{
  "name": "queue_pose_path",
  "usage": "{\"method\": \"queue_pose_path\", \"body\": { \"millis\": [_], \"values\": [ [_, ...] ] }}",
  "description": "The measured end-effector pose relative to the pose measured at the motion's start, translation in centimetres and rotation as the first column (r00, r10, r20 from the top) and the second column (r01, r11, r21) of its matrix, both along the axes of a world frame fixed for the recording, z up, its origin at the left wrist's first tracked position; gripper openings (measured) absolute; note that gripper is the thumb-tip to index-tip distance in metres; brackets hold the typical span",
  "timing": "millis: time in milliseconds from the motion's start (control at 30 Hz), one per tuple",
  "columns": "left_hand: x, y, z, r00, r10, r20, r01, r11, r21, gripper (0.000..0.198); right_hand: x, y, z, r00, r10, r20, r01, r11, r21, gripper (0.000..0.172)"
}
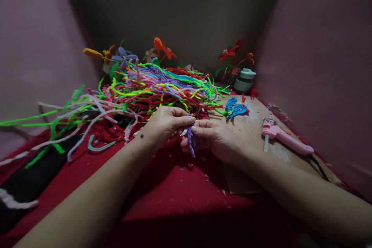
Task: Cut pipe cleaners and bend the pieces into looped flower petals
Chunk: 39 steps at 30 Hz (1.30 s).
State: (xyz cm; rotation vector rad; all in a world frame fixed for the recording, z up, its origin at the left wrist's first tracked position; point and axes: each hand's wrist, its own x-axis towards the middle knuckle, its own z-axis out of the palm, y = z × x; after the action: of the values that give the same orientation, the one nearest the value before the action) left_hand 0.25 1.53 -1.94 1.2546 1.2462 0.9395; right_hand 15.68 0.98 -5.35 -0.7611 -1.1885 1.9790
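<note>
My left hand (166, 124) and my right hand (212, 136) meet over the red cloth (180, 190), both pinching a short purple pipe cleaner piece (191, 143) that hangs down between the fingertips. Both hands are closed on it. Just behind them lies a big tangled heap of pipe cleaners (151, 89) in green, pink, purple, red and yellow. A finished blue pipe cleaner shape (236, 109) rests on the cardboard sheet (255, 131) to the right of my hands.
A pink glue gun (283, 138) lies on the cardboard at right. A pale green jar (244, 80) and pipe cleaner flowers (162, 49) stand at the back. Long green and white strands (43, 124) trail left. Pink walls close in on both sides.
</note>
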Motion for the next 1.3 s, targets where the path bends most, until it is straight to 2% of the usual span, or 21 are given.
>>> {"method": "queue_pose_path", "body": {
  "millis": [133,233,367,467,600,700,867,1033,1133,1300],
  "values": [
    [0.3,-0.1,0.2,0.999,-0.009,-0.040,0.012,0.998,0.060,0.015,0.0,0.1,0.3,0.997,-0.079,0.017,0.079,0.997,-0.003,0.017],
    [0.4,-0.2,0.4,0.998,-0.026,-0.053,0.031,0.995,0.095,0.015,-0.1,0.1,0.4,0.995,-0.089,0.038,0.087,0.996,0.032,0.014],
    [0.8,-0.6,0.7,0.997,-0.006,-0.074,0.012,0.997,0.075,0.012,-0.1,0.2,0.0,0.990,-0.109,0.094,0.103,0.992,0.068,0.015],
    [1.0,-0.6,0.4,0.999,-0.028,-0.037,0.031,0.996,0.078,0.014,-0.3,0.3,-0.2,0.987,-0.136,0.081,0.131,0.989,0.073,0.014],
    [0.6,-0.1,-0.8,0.980,-0.156,0.124,0.155,0.988,0.021,0.023,-0.3,0.8,0.2,0.972,-0.234,-0.031,0.235,0.971,0.050,0.014],
    [0.2,0.0,-1.2,0.960,-0.248,0.133,0.256,0.965,-0.049,0.023,-0.1,1.2,0.4,0.944,-0.322,-0.070,0.326,0.944,0.054,0.014],
    [0.4,-0.2,-0.8,0.976,-0.216,0.007,0.216,0.975,-0.054,0.020,0.1,1.3,0.1,0.929,-0.367,-0.047,0.370,0.921,0.123,0.012],
    [1.0,-0.4,-0.7,0.977,-0.212,0.011,0.212,0.975,-0.070,0.024,0.1,1.2,0.1,0.913,-0.406,-0.039,0.407,0.901,0.152,0.013],
    [1.0,-0.5,-0.8,0.972,-0.233,0.004,0.233,0.971,-0.053,0.023,0.0,1.3,0.4,0.907,-0.418,-0.056,0.421,0.897,0.134,0.015],
    [1.2,-0.6,-0.7,0.980,-0.190,-0.058,0.188,0.981,-0.039,0.023,-0.2,1.4,0.3,0.888,-0.444,-0.121,0.455,0.887,0.077,0.013]
  ]
}}
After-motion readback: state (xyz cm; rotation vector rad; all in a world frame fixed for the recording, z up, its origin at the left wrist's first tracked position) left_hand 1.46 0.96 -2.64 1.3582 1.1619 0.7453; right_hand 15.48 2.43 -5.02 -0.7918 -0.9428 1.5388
